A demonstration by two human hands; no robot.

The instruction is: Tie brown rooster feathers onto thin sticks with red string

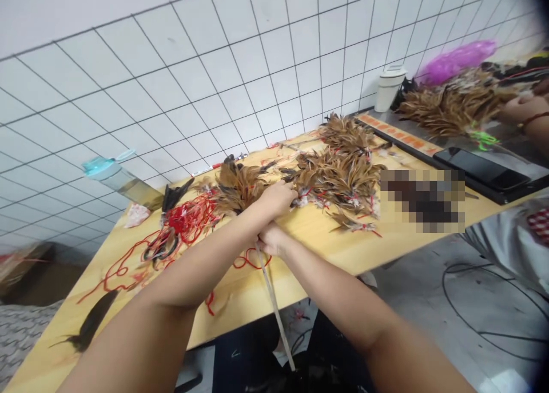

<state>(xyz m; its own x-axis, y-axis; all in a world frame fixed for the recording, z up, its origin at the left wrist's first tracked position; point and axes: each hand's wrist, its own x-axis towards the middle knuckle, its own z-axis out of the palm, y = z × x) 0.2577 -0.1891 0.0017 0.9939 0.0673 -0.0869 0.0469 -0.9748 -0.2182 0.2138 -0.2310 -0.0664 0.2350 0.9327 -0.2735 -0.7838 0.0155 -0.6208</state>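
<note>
Left hand (279, 198) is curled shut on a feather bundle (238, 184), fingers closed at its base. Right hand (269, 241) sits just below, clamped on the top end of a thin stick (277, 307) that slants down past the table (326, 247) edge. Both hands nearly touch, above the table's near middle.

Feathers look very light, soft and easy to crush – best pinched at the quill ends, not the tips. The stick looks stiff, light and likely to snap if bent, so hold it close to the bundle.

Red thread (189, 217) is tangled to the left, and a bigger feather pile (341, 173) lies to the right. Bottle (118, 178) stands by the wall. A co-worker's hand (521, 110) is far right.
</note>
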